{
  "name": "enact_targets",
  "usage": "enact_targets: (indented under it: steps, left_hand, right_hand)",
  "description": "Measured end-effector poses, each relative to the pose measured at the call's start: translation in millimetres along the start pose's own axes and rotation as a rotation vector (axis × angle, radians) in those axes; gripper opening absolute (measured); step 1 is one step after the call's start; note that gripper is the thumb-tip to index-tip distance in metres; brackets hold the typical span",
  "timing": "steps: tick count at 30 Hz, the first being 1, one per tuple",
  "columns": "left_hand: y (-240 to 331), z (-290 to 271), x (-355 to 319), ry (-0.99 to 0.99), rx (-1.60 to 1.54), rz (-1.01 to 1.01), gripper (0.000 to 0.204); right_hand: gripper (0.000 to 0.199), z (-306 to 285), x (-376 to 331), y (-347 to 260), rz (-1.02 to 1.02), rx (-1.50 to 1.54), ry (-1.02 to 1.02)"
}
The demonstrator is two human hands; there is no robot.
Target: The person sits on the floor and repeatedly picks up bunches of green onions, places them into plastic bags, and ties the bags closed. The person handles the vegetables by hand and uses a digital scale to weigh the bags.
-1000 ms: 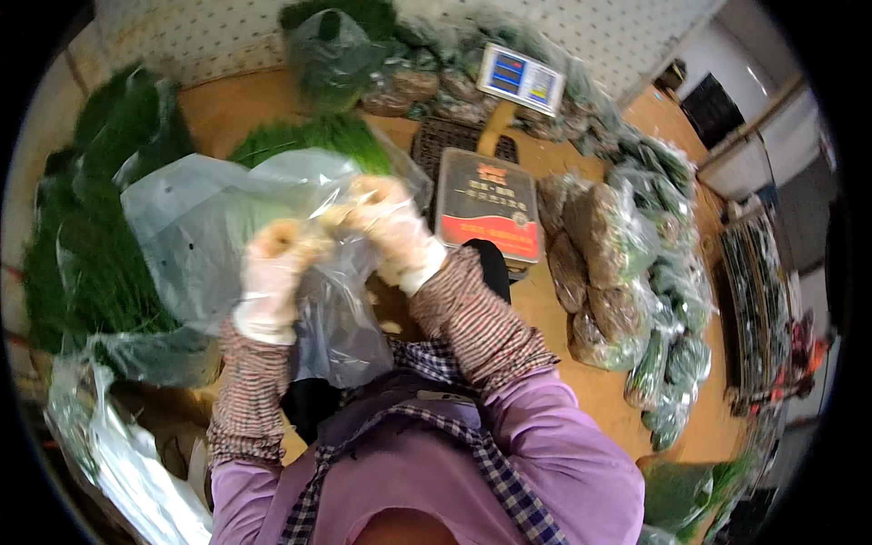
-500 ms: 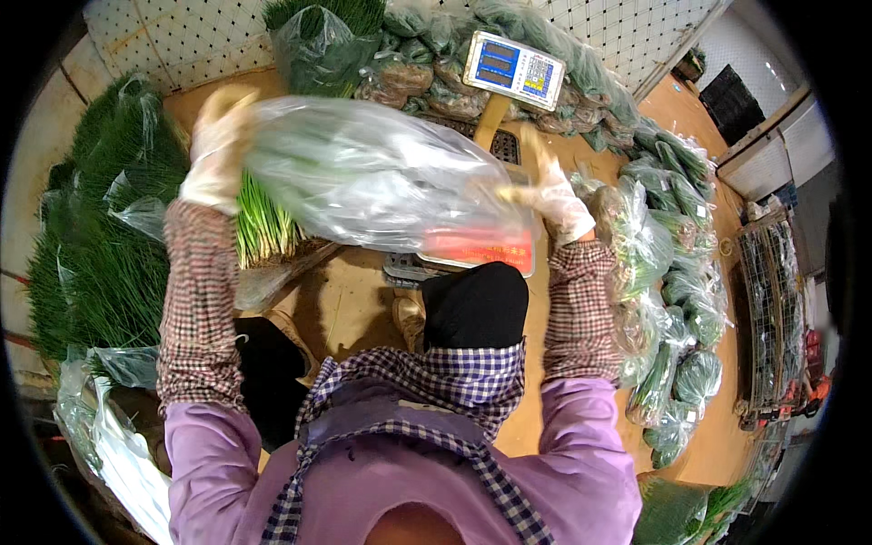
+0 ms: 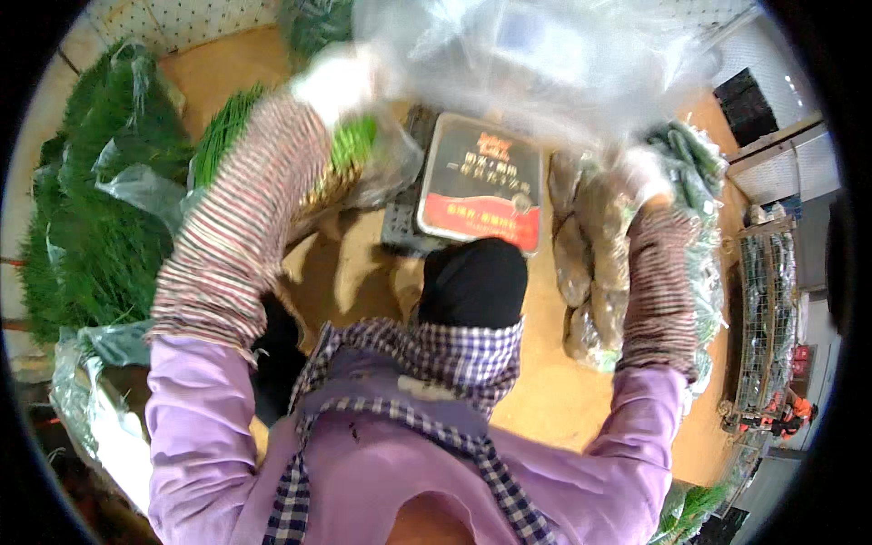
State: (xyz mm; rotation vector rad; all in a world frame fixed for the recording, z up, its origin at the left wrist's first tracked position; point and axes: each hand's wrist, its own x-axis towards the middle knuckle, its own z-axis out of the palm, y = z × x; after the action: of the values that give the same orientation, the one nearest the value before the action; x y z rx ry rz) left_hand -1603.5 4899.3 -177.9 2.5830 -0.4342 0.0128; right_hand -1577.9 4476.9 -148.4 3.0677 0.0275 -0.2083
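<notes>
A large clear plastic bag (image 3: 527, 68), blurred by motion, is spread out at the top of the view. My left hand (image 3: 341, 82), in a pale glove, closes on its left side. At the bag's lower right, my right hand (image 3: 640, 174), gloved too, holds the edge; both hands' fingers are smeared. Below the bag lies a scale platform (image 3: 481, 177) with a dark and red top. Slim green stalks with pale, soil-stained root ends (image 3: 331, 186) lie under my left forearm, partly hidden by it. Beside them is a crumpled clear plastic sheet (image 3: 391, 163).
Tall bundles of thin green leaves (image 3: 82, 209) stand along the left. Filled clear bags with brownish contents (image 3: 586, 254) lie right of the scale, with bagged greens (image 3: 686, 159) behind. A wire-mesh cart (image 3: 767, 313) stands far right. My knee (image 3: 474, 282) is close to the scale.
The clear bag has risen up and away, uncovering the scale platform. My hands have moved farther apart, the left one up and rightward, the right one further right.
</notes>
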Motion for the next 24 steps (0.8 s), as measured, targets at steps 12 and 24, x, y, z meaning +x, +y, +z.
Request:
enact_targets:
  steps: [12,24]
  left_hand:
    - [-4,12,88,0.280,-0.227,-0.266,0.025]
    - [-91,161,-118,0.722,-0.364,-0.220,0.075]
  right_hand:
    - [0.029,-36,20,-4,-0.033,0.033,0.301]
    - [0.047,56,42,-84,-0.289,0.627,0.333]
